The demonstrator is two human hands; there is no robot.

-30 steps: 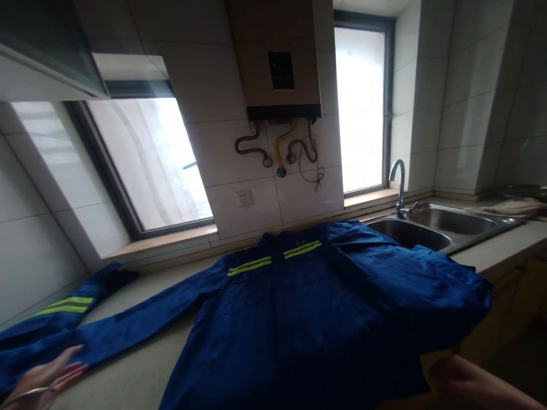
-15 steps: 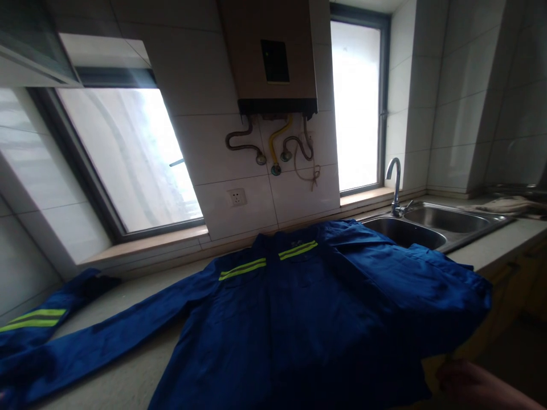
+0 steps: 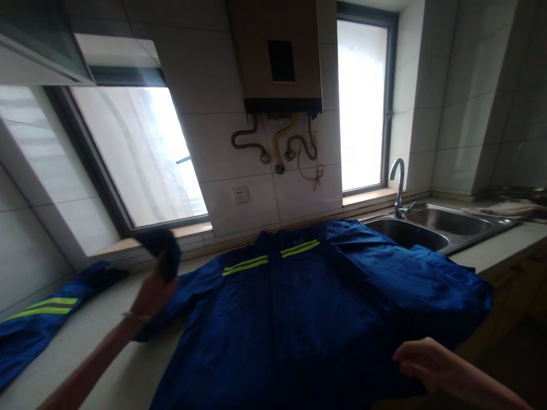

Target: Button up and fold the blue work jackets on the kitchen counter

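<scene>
blue jacket (image 3: 273, 319): 6 o'clock, spread on worktop (image 3: 141, 370) | left hand (image 3: 156, 289): 8 o'clock, grip closed around sleeve end (image 3: 171, 256) | right hand (image 3: 427, 360): 4 o'clock, fingers curled near jacket's lower edge, cannot tell whether grip holds cloth | sink (image 3: 448, 219): 3 o'clock

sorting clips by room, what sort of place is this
Most likely a kitchen: a double-bowl sink with a faucet is set into the counter, and what looks like a water heater hangs on the tiled wall.
</scene>
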